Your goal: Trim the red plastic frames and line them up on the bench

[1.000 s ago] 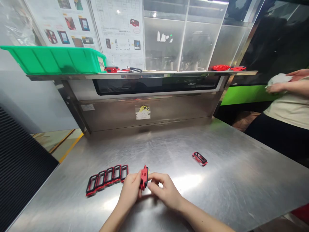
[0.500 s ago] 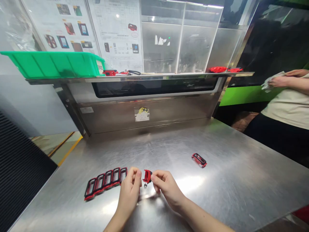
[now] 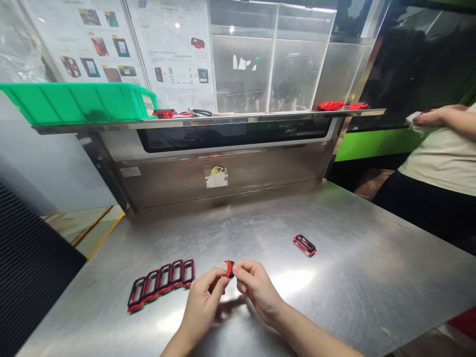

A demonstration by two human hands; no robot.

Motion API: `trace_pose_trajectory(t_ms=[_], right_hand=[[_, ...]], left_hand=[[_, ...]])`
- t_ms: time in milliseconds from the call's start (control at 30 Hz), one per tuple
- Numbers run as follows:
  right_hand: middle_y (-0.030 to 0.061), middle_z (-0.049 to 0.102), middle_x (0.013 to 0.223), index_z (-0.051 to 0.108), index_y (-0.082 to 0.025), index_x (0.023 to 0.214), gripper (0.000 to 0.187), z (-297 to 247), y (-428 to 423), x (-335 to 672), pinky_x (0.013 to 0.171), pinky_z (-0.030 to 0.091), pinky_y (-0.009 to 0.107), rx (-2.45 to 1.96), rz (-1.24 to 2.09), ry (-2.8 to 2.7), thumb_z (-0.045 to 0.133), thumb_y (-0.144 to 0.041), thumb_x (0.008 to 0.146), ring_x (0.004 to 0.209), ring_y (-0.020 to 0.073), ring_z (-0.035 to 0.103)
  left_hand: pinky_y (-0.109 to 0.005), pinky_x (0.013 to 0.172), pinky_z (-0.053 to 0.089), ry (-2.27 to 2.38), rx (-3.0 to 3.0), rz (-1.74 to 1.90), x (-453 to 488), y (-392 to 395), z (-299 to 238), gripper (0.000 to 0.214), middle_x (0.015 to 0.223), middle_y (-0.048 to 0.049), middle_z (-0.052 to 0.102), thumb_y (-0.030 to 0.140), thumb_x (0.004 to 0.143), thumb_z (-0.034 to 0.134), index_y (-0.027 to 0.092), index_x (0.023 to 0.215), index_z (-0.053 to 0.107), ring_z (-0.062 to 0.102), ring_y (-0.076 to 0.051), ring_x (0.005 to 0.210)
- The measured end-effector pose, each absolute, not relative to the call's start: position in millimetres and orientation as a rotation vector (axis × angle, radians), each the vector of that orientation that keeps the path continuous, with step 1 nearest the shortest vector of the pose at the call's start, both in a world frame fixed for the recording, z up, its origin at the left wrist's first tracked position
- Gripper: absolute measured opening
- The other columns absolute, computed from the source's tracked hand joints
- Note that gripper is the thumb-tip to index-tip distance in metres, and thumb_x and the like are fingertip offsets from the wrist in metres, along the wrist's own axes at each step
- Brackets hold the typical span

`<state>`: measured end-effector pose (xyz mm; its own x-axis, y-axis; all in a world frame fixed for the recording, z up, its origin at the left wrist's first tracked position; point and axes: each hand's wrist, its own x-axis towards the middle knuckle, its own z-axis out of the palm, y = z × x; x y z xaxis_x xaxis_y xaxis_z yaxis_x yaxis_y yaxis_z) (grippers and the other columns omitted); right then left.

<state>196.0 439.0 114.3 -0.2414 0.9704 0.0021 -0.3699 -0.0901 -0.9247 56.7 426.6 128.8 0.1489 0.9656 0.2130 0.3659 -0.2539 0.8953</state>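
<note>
A small red-and-black plastic part (image 3: 229, 269) is held up above the steel table (image 3: 238, 223), seen nearly edge-on. My right hand (image 3: 258, 287) pinches its right side between thumb and fingertips. From the left, my left hand (image 3: 206, 302) closes thumb and forefinger on its lower left edge. To the left of my hands lies a slanting row of several black-and-red oblong frames (image 3: 163, 279). One more black-and-red frame (image 3: 305, 245) lies alone, farther off to the right.
Above the table's back runs a metal shelf (image 3: 238, 117) with a green bin (image 3: 82, 106) on its left end. Red parts (image 3: 330, 105) lie at its right end. Printed sheets (image 3: 169, 49) hang behind. At the right, another person's hands (image 3: 433, 118) hold a white cloth.
My left fingers have come up against the red-and-black part, which is now turned more edge-on. The view has shifted slightly. The other person's hands have moved a little.
</note>
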Motion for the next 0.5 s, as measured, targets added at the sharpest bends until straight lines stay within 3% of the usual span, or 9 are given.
trace_pose_trajectory(t_ms=[167,267,367,500], right_hand=[[-0.0042,0.041,0.042,0.064,-0.011,0.07,0.048,112,438,193,0.042,0.026,0.02,-0.903,1.416,-1.288,0.059,-0.058,0.076,0.04,0.0084,0.034],[0.0007,0.054,0.056,0.068,-0.013,0.083,0.042,112,434,192,0.048,0.035,0.022,-0.93,1.32,-1.424,0.054,-0.053,0.081,0.049,0.0121,0.046],[0.0046,0.062,0.073,0.068,-0.016,0.092,0.034,113,431,193,0.056,0.04,0.025,-0.964,1.195,-1.54,0.049,-0.043,0.085,0.063,0.0165,0.054],[0.0052,0.062,0.075,0.066,-0.016,0.099,0.035,110,432,194,0.056,0.04,0.025,-0.977,1.212,-1.524,0.049,-0.043,0.085,0.064,0.0171,0.054]], left_hand=[[-0.018,0.036,0.022,1.209,1.158,1.128,58,433,121,0.051,0.035,0.0074,0.042,0.067,0.069,0.052,0.019,0.056,0.046,0.03,-0.006,0.032],[-0.015,0.034,0.017,1.103,0.822,1.16,57,438,118,0.053,0.029,0.0095,0.032,0.063,0.067,0.06,0.018,0.048,0.041,0.022,-0.003,0.029],[-0.014,0.032,0.017,1.0,0.475,1.086,56,440,119,0.054,0.027,0.0094,0.027,0.05,0.075,0.061,0.017,0.04,0.035,0.019,-0.001,0.027],[-0.015,0.031,0.017,0.994,0.286,1.026,58,440,124,0.052,0.027,0.0081,0.029,0.034,0.092,0.043,0.016,0.043,0.04,0.02,-0.001,0.024]])
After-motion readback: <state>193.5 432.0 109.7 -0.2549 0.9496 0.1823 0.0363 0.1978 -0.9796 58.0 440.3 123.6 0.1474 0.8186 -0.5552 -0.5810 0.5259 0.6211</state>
